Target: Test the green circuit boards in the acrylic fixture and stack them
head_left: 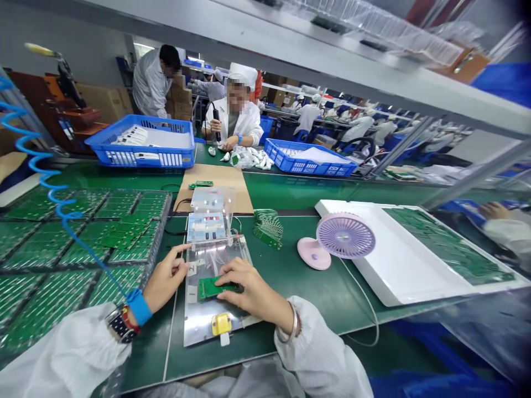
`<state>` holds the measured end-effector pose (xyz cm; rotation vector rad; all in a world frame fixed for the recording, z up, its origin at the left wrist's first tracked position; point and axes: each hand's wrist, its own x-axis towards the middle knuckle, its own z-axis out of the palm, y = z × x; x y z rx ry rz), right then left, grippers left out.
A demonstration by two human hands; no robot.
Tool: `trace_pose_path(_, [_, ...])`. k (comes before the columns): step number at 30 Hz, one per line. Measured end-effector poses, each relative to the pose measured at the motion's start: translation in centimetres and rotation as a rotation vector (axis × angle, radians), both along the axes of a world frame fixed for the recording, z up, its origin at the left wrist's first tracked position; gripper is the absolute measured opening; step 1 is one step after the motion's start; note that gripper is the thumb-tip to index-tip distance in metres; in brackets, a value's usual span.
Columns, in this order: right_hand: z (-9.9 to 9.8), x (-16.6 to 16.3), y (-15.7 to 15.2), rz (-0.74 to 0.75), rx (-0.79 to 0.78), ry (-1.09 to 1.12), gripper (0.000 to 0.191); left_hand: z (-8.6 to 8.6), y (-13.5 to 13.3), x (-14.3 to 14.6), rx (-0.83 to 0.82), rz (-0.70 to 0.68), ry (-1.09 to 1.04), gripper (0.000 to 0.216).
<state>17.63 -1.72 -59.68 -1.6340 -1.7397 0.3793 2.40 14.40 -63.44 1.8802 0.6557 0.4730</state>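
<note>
A clear acrylic test fixture (215, 260) with a metal base and a yellow clamp (221, 324) stands on the green bench in front of me. A small green circuit board (208, 287) lies in its seat. My right hand (251, 290) rests on the fixture, fingers pressed together on the board's right end. My left hand (166, 279) sits at the fixture's left edge, index finger stretched out and touching it, the other fingers curled. A blue wrist strap (139, 307) with a coiled blue cord (45, 177) is on my left wrist.
Trays of green circuit boards (62, 249) fill the left. A stack of small boards (269, 225) lies beyond the fixture. A pink desk fan (340, 237) and a white tray with boards (415, 260) stand right. Blue baskets (143, 141) and a seated worker (236, 119) are across the belt.
</note>
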Motion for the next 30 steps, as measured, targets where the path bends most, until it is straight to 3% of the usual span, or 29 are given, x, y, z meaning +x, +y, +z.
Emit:
trace_pose_path(2, [0.3, 1.0, -0.4, -0.104, 0.084, 0.066, 0.016, 0.0, 0.1, 0.0, -0.001, -0.003, 0.000, 0.048])
trace_pose_path(4, [-0.3, 2.9, -0.8, -0.299, 0.146, 0.065, 0.013, 0.0, 0.1, 0.0, 0.004, -0.004, 0.006, 0.049])
trace_pose_path(6, [-1.8, 5.5, -1.1, -0.513, 0.157, -0.045, 0.011, 0.0, 0.1, 0.0, 0.010, -0.008, 0.013, 0.048])
trace_pose_path(8, [-3.9, 8.0, -1.3, -0.633, 0.123, -0.223, 0.011, -0.1, 0.2, 0.0, 0.013, -0.013, 0.015, 0.046])
trace_pose_path(13, [-7.9, 10.9, -1.3, -0.582, 0.107, -0.360, 0.018, -0.5, 0.2, 0.0, 0.035, -0.005, -0.018, 0.042])
trace_pose_path(18, [-9.1, 12.1, -1.1, -0.514, 0.140, -0.457, 0.025, -1.1, 0.3, 0.0, 0.109, 0.010, -0.048, 0.037])
trace_pose_path(23, [-10.0, 14.0, -1.0, -0.529, 0.176, -0.753, 0.022, -0.9, 0.6, -0.2, 0.223, 0.024, -0.025, 0.033])
trace_pose_path(26, [-10.0, 14.1, -1.0, -0.532, 0.231, -0.767, 0.020, 0.1, 2.4, -0.7, 0.426, 0.096, 0.040, 0.025])
trace_pose_path(30, [-9.8, 13.6, -1.0, -0.526, 0.214, -0.768, 0.023, 1.4, 8.0, -2.1, 0.588, 0.245, 0.101, 0.021])
